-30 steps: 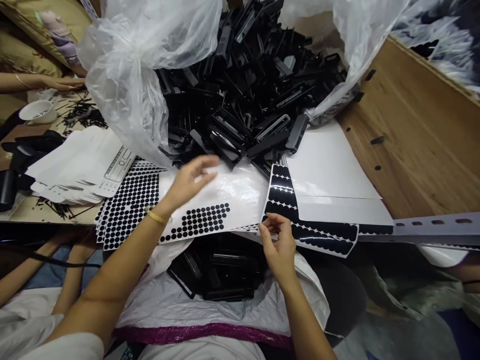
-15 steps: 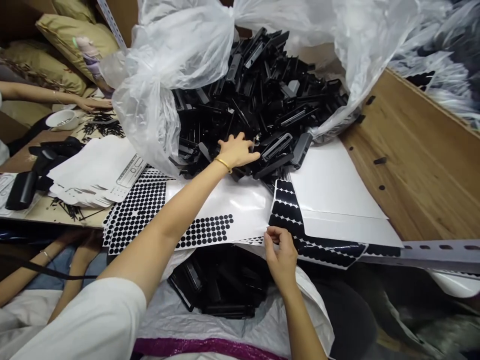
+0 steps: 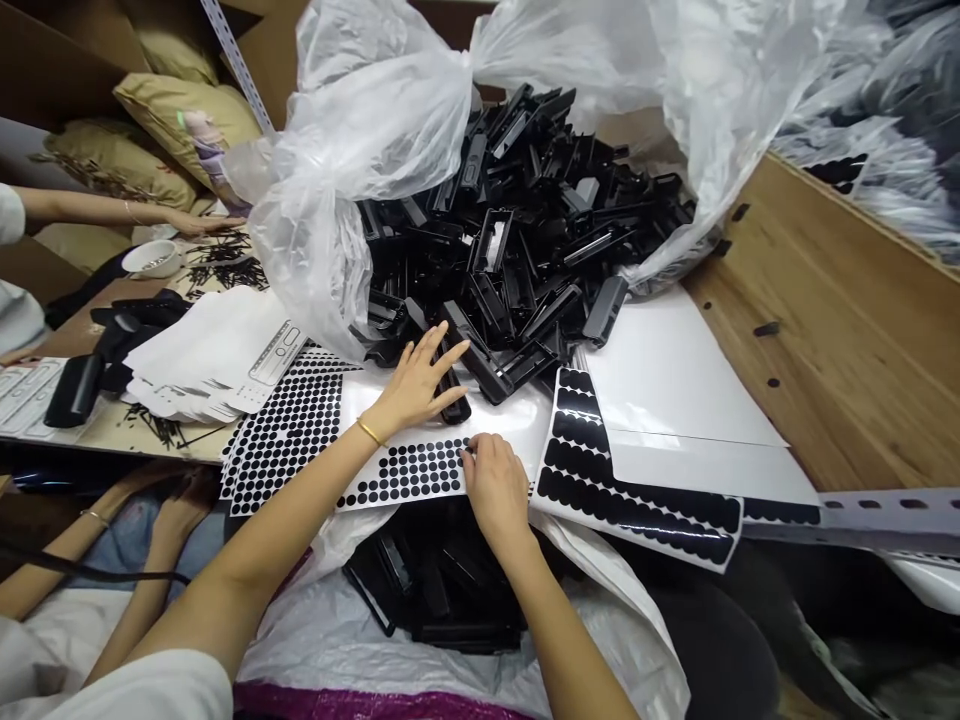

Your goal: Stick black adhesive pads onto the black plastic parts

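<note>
My left hand (image 3: 418, 385) is open, fingers spread, over the near edge of a heap of black plastic housings (image 3: 517, 240). Its fingertips touch or hover by a long black housing (image 3: 452, 385) lying on the white backing sheet; contact is unclear. My right hand (image 3: 496, 488) is closed in a pinch at the right end of the rows of round black stickers (image 3: 420, 468) on that sheet. A dark sticker edge shows at its thumb and index finger. Below the table edge, a white woven sack (image 3: 315, 640) holds more black housings (image 3: 435, 590).
Clear plastic bagging (image 3: 375, 120) surrounds the heap. Strips of black stickers (image 3: 637, 490) and white sheets (image 3: 675, 380) lie right, beside a wooden board (image 3: 847, 320). At left are printed white cards (image 3: 202, 345), a white bowl (image 3: 152, 259) and a co-worker's hand (image 3: 199, 222).
My left hand has drawn back from the heap toward me, and housings now lie nearer the sheet. My right hand has moved left to the end of the sticker rows.
</note>
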A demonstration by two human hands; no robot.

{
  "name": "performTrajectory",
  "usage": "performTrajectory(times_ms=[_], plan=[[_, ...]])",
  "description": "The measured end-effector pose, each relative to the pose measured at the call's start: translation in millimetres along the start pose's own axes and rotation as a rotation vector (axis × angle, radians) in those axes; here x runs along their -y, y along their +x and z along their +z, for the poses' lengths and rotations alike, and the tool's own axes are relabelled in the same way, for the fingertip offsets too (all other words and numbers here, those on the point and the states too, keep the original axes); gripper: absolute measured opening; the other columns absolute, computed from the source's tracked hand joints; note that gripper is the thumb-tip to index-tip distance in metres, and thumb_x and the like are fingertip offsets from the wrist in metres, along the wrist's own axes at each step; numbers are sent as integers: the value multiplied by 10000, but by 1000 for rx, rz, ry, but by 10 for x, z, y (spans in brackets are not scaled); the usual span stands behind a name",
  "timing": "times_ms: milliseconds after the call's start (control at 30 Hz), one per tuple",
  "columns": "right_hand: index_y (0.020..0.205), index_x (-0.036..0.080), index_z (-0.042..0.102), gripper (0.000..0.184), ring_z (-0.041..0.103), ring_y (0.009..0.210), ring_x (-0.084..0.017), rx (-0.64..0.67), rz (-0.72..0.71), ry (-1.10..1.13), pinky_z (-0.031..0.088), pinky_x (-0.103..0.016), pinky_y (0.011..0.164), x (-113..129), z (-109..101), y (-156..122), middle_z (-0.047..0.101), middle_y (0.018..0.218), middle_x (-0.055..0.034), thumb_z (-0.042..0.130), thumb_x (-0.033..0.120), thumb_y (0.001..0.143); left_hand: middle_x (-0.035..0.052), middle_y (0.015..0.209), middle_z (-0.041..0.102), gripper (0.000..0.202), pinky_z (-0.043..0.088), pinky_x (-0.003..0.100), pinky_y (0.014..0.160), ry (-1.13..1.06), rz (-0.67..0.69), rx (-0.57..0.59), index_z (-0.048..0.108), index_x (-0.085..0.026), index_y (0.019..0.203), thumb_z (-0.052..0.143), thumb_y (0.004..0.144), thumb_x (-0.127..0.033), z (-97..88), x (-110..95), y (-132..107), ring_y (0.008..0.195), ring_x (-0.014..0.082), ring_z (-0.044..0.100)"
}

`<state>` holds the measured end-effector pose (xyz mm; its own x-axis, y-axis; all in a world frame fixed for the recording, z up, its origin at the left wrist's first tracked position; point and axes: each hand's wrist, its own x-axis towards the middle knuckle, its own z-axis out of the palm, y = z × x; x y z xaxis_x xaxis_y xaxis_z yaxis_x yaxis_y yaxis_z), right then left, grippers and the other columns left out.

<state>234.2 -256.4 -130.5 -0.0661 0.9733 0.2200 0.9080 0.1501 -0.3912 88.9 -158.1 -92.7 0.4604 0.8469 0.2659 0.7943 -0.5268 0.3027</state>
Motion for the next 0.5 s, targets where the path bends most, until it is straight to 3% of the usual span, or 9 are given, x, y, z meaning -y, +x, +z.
performTrajectory(times_ms=[133, 233, 400, 500], plan=[[797, 217, 510, 70, 559, 713, -207, 19, -2, 60, 390, -305, 593, -70, 3, 20, 592, 751, -46, 476, 208, 858, 146, 1443, 327, 468, 345, 436, 1037, -57, -37, -89, 371, -202, 1343, 372, 907, -373, -7, -28, -178, 1294, 247, 380], [754, 232, 486, 93, 541, 663, -193, 19, -21, 182, 372, -294, 565, -125, -47, 23, 572, 711, -24, 487, 223, 846, 140, 1361, 425, 361, 373, 409, 1011, -48, -105, -127, 463, -178, 1238, 343, 916, -291, 13, -68, -249, 1233, 231, 436], [701, 231, 462, 141, 513, 610, -158, 55, 38, 490, 376, -277, 560, -156, -216, -64, 547, 681, 4, 490, 230, 839, 182, 1112, 531, 473, 408, 475, 868, 124, -389, -218, 503, -125, 1151, 508, 816, -460, -13, -190, -291, 1047, 324, 494], [688, 220, 469, 163, 466, 562, -130, 41, 140, 661, 369, -258, 541, -173, -334, -204, 518, 655, 19, 503, 261, 842, 169, 1014, 550, 445, 381, 459, 844, 161, -385, -194, 550, -117, 1074, 490, 816, -475, -40, -327, -258, 978, 320, 490]])
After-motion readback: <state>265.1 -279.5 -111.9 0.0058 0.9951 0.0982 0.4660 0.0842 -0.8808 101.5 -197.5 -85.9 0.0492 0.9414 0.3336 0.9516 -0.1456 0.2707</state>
